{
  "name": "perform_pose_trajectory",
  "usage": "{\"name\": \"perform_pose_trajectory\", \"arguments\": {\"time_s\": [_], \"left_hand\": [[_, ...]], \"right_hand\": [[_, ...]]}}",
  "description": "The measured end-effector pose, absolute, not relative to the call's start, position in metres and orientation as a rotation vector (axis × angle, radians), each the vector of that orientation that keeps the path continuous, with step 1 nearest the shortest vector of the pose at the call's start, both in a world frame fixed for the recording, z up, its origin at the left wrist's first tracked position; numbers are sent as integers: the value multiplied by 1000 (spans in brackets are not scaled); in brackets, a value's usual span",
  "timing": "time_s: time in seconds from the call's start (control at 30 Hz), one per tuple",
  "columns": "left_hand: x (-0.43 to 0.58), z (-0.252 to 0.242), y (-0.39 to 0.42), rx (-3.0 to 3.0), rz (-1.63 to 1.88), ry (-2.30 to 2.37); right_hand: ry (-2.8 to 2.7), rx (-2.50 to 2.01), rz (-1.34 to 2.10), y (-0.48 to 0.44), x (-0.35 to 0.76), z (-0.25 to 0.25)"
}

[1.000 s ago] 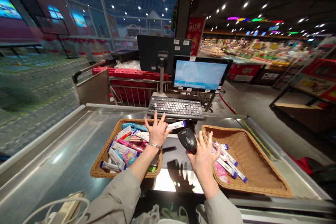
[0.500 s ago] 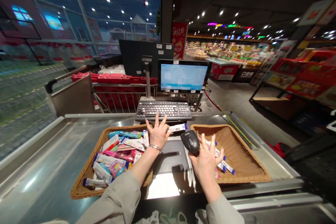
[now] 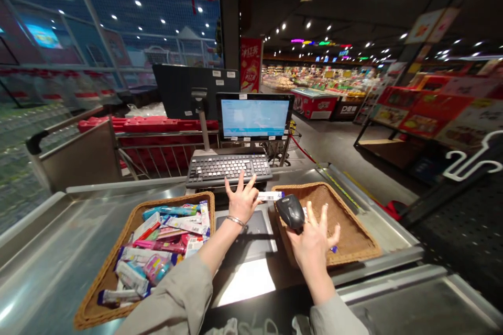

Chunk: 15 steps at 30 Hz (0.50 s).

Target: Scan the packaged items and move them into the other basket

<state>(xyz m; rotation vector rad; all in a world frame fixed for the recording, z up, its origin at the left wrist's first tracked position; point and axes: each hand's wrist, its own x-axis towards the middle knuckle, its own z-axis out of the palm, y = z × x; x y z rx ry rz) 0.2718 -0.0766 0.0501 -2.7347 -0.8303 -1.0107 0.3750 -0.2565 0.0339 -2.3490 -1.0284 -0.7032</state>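
Note:
My left hand (image 3: pixel 241 200) pinches a slim white and blue box (image 3: pixel 270 196) between thumb and forefinger, the other fingers fanned upward, just in front of the keyboard (image 3: pixel 229 168). My right hand (image 3: pixel 314 238) grips a black handheld barcode scanner (image 3: pixel 292 211) with its head close to the box, and its outer fingers spread. A wicker basket (image 3: pixel 98 293) on the left is full of several toothpaste and toothbrush packs. The wicker basket (image 3: pixel 353 230) on the right lies mostly behind my right hand.
A lit touchscreen monitor (image 3: pixel 254 116) stands behind the keyboard, with a dark customer display (image 3: pixel 184 89) to its left. Red shopping baskets (image 3: pixel 141 125) and a metal cart sit beyond the steel counter (image 3: pixel 47 251). An aisle and shelves run off to the right.
The view has swung to the right, so both baskets and the till sit further left in frame. My hands hold the same pose with box and scanner.

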Motion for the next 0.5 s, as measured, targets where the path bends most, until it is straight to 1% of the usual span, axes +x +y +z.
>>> {"name": "perform_pose_trajectory", "arguments": {"time_s": [0.5], "left_hand": [[333, 35, -98, -2817, -996, -464]], "right_hand": [[-809, -2441, -663, -295, 411, 33]]}}
